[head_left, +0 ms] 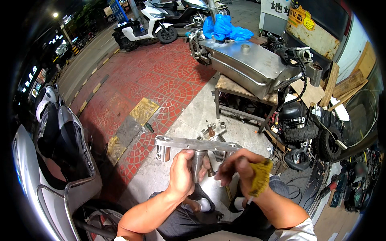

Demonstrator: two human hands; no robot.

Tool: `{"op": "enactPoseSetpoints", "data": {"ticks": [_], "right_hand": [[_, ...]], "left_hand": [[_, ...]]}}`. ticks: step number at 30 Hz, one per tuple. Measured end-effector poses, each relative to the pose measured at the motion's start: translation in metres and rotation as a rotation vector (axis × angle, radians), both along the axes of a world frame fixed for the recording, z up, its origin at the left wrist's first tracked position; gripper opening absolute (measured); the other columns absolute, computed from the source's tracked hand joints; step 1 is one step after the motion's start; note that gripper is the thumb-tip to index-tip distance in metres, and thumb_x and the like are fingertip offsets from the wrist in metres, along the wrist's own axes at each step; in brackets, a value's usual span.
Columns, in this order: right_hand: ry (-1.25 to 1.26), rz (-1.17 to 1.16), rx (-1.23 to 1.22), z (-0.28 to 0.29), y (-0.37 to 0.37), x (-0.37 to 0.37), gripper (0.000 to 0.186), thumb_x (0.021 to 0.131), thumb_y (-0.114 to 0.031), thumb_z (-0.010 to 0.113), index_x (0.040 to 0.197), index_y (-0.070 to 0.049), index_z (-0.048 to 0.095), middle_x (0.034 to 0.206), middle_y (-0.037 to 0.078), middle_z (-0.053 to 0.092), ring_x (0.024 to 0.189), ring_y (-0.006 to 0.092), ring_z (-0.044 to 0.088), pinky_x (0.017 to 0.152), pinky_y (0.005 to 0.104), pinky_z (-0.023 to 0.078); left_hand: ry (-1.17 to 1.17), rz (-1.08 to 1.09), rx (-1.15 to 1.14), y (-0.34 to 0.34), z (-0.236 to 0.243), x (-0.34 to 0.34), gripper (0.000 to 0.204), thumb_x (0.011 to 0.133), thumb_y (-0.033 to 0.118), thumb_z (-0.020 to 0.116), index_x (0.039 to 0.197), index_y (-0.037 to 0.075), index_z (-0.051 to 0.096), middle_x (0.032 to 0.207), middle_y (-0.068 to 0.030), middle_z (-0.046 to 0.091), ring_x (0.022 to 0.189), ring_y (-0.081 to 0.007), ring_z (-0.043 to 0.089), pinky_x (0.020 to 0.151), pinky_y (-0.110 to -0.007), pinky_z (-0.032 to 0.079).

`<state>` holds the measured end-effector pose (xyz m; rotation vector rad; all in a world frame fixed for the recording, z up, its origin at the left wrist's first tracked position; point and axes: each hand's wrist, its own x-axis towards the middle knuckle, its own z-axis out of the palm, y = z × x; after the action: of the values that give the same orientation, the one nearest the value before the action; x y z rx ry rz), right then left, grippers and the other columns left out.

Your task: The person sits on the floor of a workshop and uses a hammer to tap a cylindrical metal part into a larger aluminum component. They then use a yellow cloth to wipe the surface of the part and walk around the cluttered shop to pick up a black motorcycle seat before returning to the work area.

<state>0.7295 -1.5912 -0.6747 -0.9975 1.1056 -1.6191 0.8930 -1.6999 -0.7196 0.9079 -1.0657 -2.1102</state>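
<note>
- Grasping in the left hand (181, 174) an upright silver metal tube (197, 161), beneath a long, flat silver metal bar (197, 143).
- Held above the pale grey concrete floor (191, 120), near its left edge against red patterned paving (171, 76).
- Curling the right hand (242, 168), yellow cloth (260, 176) against it, near the bar's right end; cannot tell whether gripping anything.
</note>
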Motion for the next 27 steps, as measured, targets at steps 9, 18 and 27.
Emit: {"op": "enactPoseSetpoints", "data": {"ticks": [9, 18, 27], "right_hand": [[0.560, -0.393, -0.130, -0.024, -0.020, -0.025, 0.029, 0.103, -0.031, 0.064, 0.106, -0.002, 0.066, 0.095, 0.010, 0.075, 0.084, 0.0172, 0.070, 0.075, 0.0320, 0.055], [0.463, -0.116, -0.040, -0.024, -0.014, -0.019, 0.038, 0.101, -0.036, 0.068, 0.109, 0.001, 0.061, 0.111, 0.015, 0.073, 0.088, 0.0142, 0.068, 0.076, 0.0288, 0.055], [0.250, -0.117, 0.202, -0.035, -0.021, -0.025, 0.033, 0.103, -0.034, 0.065, 0.102, -0.001, 0.064, 0.082, 0.008, 0.070, 0.060, 0.0116, 0.064, 0.055, 0.0261, 0.051]], "left_hand": [[0.059, -0.074, 0.170, -0.005, 0.000, 0.005, 0.049, 0.099, 0.041, 0.033, 0.107, 0.000, 0.060, 0.073, -0.0166, 0.062, 0.054, -0.0208, 0.053, 0.049, -0.035, 0.044], [0.064, -0.121, 0.124, 0.002, 0.008, 0.003, 0.059, 0.095, 0.047, 0.030, 0.105, -0.002, 0.062, 0.064, -0.0157, 0.057, 0.050, -0.0223, 0.049, 0.047, -0.035, 0.042], [0.078, -0.222, 0.211, -0.006, 0.009, 0.002, 0.055, 0.102, 0.035, 0.030, 0.116, -0.009, 0.058, 0.088, -0.0268, 0.070, 0.057, -0.0257, 0.063, 0.052, -0.035, 0.051]]}}
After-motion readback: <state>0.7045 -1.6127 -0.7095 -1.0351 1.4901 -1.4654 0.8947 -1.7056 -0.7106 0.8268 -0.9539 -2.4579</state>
